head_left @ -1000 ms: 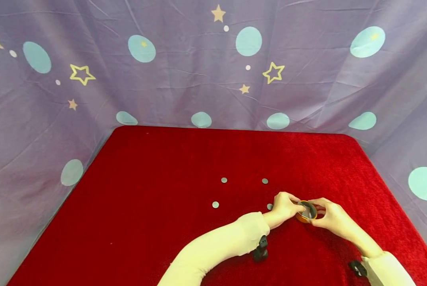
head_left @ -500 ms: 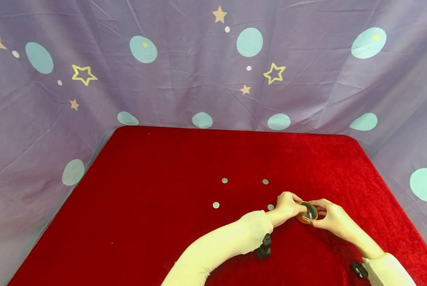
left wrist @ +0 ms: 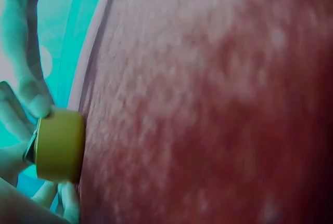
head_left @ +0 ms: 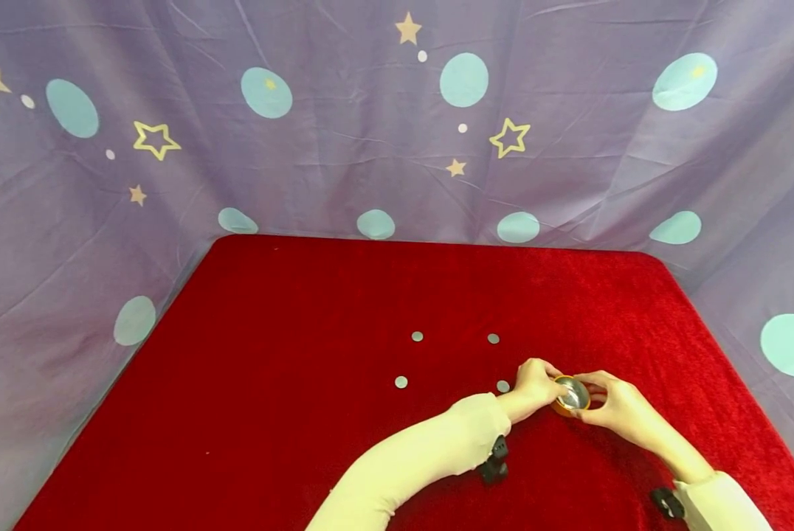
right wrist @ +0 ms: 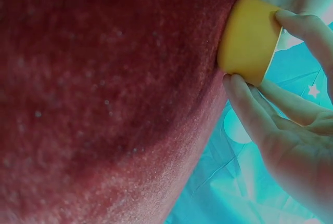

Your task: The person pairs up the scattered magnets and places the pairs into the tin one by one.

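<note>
A short yellow cylinder (right wrist: 250, 39) stands upright on the red cloth, between both hands. A shiny silver disc (head_left: 576, 394) shows at its top in the head view; in the left wrist view the tilted edge of the disc (left wrist: 31, 148) sticks up past the rim. My left hand (head_left: 535, 383) pinches at the rim from the left, its thumb over the disc. From the right, my right hand (head_left: 619, 405) grips the cylinder's side between thumb and fingers (right wrist: 242, 91). What lies inside the cylinder is hidden.
Small grey coin-like discs lie on the red cloth (head_left: 271, 354): one (head_left: 502, 386) beside my left hand, another (head_left: 493, 338) beyond it, and two farther left, a nearer disc (head_left: 401, 382) and a farther disc (head_left: 418, 336). A patterned curtain (head_left: 370, 110) surrounds the table.
The silver disc at the cylinder's top has shifted and now fills more of the opening, reflecting brightly; a pale patch showed there before. My left hand has moved slightly right. The right hand stays put.
</note>
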Tool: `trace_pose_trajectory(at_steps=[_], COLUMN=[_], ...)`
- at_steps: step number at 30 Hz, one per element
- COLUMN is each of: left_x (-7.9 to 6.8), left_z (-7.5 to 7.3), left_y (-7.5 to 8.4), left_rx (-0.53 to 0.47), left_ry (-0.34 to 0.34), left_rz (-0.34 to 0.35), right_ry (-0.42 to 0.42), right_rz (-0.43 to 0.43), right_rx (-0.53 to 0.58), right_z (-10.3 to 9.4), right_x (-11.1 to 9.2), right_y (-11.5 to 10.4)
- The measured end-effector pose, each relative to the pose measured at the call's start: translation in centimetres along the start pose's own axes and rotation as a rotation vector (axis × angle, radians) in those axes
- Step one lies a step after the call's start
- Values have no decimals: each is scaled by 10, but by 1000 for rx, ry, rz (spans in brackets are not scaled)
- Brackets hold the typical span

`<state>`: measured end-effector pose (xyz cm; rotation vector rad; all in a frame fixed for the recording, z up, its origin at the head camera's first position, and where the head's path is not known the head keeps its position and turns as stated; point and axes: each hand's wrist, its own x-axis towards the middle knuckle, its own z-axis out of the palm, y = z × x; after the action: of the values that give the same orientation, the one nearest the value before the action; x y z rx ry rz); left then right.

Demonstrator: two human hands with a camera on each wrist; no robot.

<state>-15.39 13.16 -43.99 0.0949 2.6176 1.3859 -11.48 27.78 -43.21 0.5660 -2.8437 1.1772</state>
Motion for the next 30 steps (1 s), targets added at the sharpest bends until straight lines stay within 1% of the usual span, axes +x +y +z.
trace_pose_trajectory(at_steps=[3,8,10,13,15,17,18,23,30], left_x=[3,9,12,15,16,16,15,13,10], left_z=[-3,-11,-15,-20,-23,-24,-24,-22,-18], left_y=[-2,-7,-10,-15,-17,-19,-19,-20,-22], left_rx=[-49,-155,-189,-250,-270,-284,-284,-260,-208], left_ry=[-58,-220,-294,-399,-441,-455,-449,-384,-319], left_rz=[-15,-69,-70,-52,-34,-19,-14,11,38], right_ry=[-12,-28,-25,-24,-25,-31,-36,-37,-18], right_rz=[11,28,27,25,28,39,46,63,40], right_rx=[6,2,-2,0,9,18,21,14,8], right_z=[-1,-2,-2,-2,-1,-1,-1,-2,-1], right_x=[0,1,1,1,1,1,1,0,0], right_y=[-1,-2,-2,-2,-2,-3,-4,-7,-6])
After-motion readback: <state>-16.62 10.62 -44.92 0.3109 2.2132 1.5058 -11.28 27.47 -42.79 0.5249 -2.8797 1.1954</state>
